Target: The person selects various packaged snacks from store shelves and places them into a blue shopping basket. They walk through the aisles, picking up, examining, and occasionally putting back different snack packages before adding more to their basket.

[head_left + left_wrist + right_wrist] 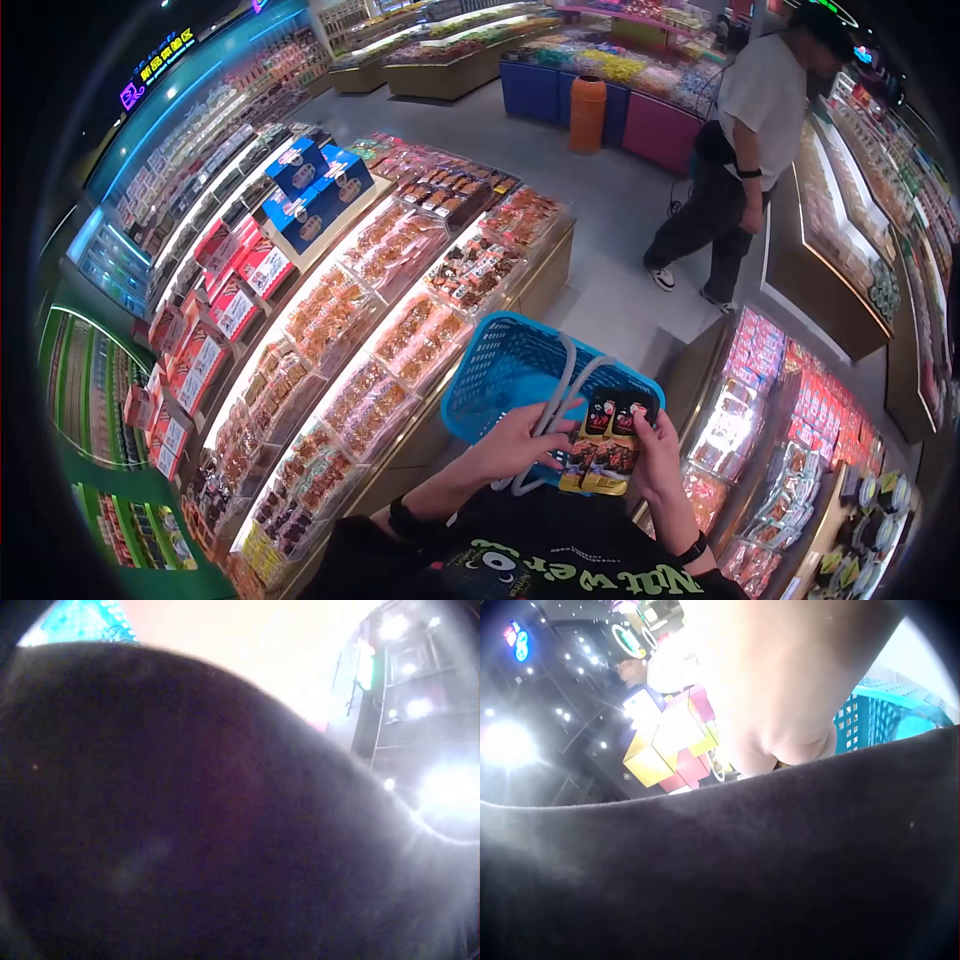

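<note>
My right hand (655,452) pinches several small black-and-gold snack packets (604,442) between thumb and fingers, above the near side of a blue plastic shopping basket (470,385). My left hand (522,438) is at the basket's grey handles (568,375), its fairly straight fingers reaching past them to the packets' left edge. In the right wrist view the right hand (795,697) appears beside the blue basket wall (851,724), with dark cloth covering the lower half. Dark cloth fills most of the left wrist view, hiding the left hand there.
A stepped display (420,335) of bagged snacks runs along the left, with blue boxes (310,190) on top. More snack shelves (740,410) stand close on the right. Ahead, a person (750,150) is in the aisle (600,240), near an orange bin (588,115).
</note>
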Tool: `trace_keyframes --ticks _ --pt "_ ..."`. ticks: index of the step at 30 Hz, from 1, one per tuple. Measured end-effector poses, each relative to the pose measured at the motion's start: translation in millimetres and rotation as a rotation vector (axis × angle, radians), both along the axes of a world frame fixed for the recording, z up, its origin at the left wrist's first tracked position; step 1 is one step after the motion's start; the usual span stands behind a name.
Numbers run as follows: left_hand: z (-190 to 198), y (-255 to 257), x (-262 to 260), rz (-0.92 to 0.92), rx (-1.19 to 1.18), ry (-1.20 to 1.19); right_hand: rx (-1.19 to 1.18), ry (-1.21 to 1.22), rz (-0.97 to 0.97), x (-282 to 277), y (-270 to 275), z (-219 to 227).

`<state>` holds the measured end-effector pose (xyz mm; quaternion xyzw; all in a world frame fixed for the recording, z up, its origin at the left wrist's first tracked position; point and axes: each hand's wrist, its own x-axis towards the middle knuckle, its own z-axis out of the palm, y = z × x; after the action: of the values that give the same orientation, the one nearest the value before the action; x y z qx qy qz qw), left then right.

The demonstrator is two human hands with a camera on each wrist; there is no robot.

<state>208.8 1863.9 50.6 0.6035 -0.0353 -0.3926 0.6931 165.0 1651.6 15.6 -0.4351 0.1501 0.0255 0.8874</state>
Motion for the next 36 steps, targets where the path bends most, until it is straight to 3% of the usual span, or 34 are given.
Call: trace_keyframes --ticks 5,7,10,12,14,16,20,24,27,31,34,35,36 --pt "-5.5 -44.0 46.5 -0.035 0.144 -0.118 0.04 -0.009 0.092 56.1 -34.5 11.7" --pt "-7.8 -59.2 69.4 0.077 0.054 0.093 0.049 -0.02 0.11 80.5 -47.3 8.3" --pt "-17.5 -91.1 105.7 0.227 -0.143 0.121 0.057 0.015 0.117 119.7 -71.1 9.4" --pt "-26.4 -109.4 135.9 0.231 -0.181 0.079 0.062 0.01 0.123 150.1 -86.5 9.0" --pt "-28.1 -124.9 170.8 0.053 -0.118 -0.119 0.047 -0.008 0.157 182.7 -102.1 10.7" --pt "-24.1 -146.8 209.5 0.068 -0.136 -0.086 0.041 -0.034 0.185 217.8 -118.1 16.0" --pt "-35.2 -188.1 306.0 0.066 -0.107 -0.322 0.038 -0.073 0.14 300.2 -144.7 26.3" --pt "0.2 -224.2 387.8 0.013 -0.24 -0.313 -0.033 -0.118 0.09 375.7 -178.6 44.8" --pt "8.5 -242.4 429.3 -0.017 -0.064 -0.344 -0.111 -0.053 -0.022 421.6 -189.5 44.0" --pt "0.5 -257.8 478.2 -0.081 -0.037 -0.35 -0.004 0.025 -0.041 469.3 -203.1 25.6" --pt "1.8 -270.7 509.1 -0.074 0.109 -0.185 0.03 0.051 -0.003 509.7 -216.4 15.5" --pt "-2.8 -277.8 520.1 -0.035 0.108 -0.299 0.023 0.052 -0.005 524.2 -224.8 4.9" --pt "-5.1 -283.7 533.7 -0.039 0.047 -0.263 0.034 0.078 -0.004 540.4 -230.1 8.4"
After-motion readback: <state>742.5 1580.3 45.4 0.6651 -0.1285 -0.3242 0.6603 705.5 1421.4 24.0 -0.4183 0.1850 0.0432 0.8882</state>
